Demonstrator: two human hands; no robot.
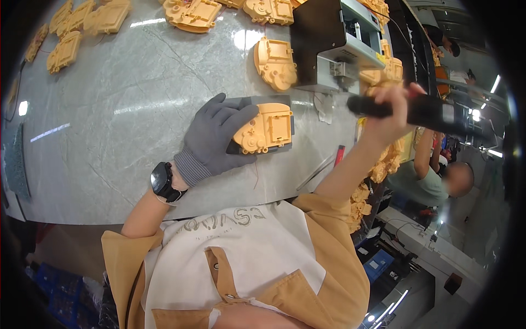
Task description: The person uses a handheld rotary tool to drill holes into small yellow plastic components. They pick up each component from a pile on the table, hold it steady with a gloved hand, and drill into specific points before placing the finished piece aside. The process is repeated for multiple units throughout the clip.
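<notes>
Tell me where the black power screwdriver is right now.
In the head view it is at the right, gripped in the raised right hand: the black power screwdriver sits just right of the grey machine.

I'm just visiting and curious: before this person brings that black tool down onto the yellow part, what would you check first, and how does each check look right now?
1. Yellow plastic part held steady: ok, the gloved left hand lies flat against its left side.
2. Part seated on the dark fixture beneath it: ok as far as it shows; the underside is hidden.
3. Black power tool firmly gripped: ok, the bare right hand is wrapped around it.
4. Tool tip lined up with the part: not ok, the tool is raised off to the right, lying sideways.
5. Left fingers clear of the fastening spot: cannot tell, that spot is not evident.
6. Red-handled tool on the table out of the way: ok.
</notes>
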